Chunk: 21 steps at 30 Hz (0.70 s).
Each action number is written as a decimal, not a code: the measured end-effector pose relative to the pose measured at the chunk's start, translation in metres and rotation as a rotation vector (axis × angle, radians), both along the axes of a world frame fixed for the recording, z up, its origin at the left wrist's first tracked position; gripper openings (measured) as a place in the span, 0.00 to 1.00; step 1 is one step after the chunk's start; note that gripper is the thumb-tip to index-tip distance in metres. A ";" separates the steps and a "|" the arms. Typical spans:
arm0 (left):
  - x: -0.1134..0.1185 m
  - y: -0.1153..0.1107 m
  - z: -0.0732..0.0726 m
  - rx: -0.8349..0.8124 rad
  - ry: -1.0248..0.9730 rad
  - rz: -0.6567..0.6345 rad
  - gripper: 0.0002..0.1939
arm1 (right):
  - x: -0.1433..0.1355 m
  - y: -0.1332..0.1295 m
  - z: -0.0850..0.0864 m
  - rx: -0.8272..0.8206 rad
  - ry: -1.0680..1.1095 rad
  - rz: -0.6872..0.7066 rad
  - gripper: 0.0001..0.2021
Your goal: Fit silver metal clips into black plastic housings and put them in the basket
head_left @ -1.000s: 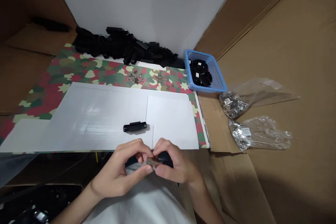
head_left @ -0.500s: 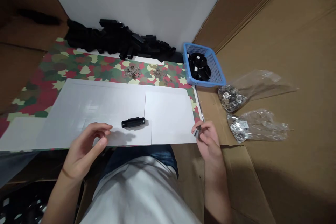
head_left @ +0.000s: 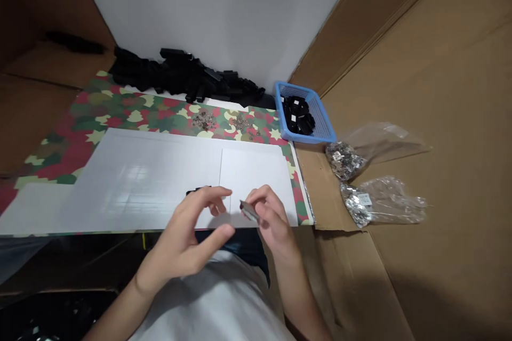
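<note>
Between thumb and fingers, my right hand [head_left: 274,221] pinches a small flat metal piece [head_left: 250,211] above the front edge of the white board [head_left: 156,170]. My left hand [head_left: 196,229] faces it from the left, thumb and fingers spread, holding nothing. A short gap separates the left fingertips from the metal piece. Behind my left hand lies a black oblong plastic part [head_left: 195,191] on the board, mostly hidden by the fingers.
A blue basket [head_left: 326,127] holding black parts stands at the back right. Two clear bags of metal pieces [head_left: 346,162] lie on cardboard to its right. Small metal bits [head_left: 204,121] are scattered on the patterned cover, before a heap of black parts [head_left: 176,74].
My right hand has moved left with the metal piece, and my left hand has moved right toward it, now covering most of the black part. The camera view has tilted slightly.
</note>
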<state>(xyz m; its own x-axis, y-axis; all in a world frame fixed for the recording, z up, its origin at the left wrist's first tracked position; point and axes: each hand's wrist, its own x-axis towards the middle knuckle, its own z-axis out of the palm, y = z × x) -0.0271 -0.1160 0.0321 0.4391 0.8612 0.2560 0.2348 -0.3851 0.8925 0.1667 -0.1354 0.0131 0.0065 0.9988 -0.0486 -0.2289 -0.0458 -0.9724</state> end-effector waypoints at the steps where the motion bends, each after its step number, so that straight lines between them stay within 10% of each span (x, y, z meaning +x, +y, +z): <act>1: 0.004 -0.001 0.002 0.008 0.024 -0.017 0.19 | -0.005 -0.001 -0.001 -0.001 -0.005 0.045 0.12; 6: 0.005 0.002 0.005 -0.019 -0.039 -0.044 0.03 | -0.018 -0.008 -0.008 -0.008 0.020 0.175 0.14; 21: 0.000 0.007 -0.010 -0.231 -0.289 -0.094 0.06 | -0.016 0.001 -0.014 0.202 -0.032 0.161 0.08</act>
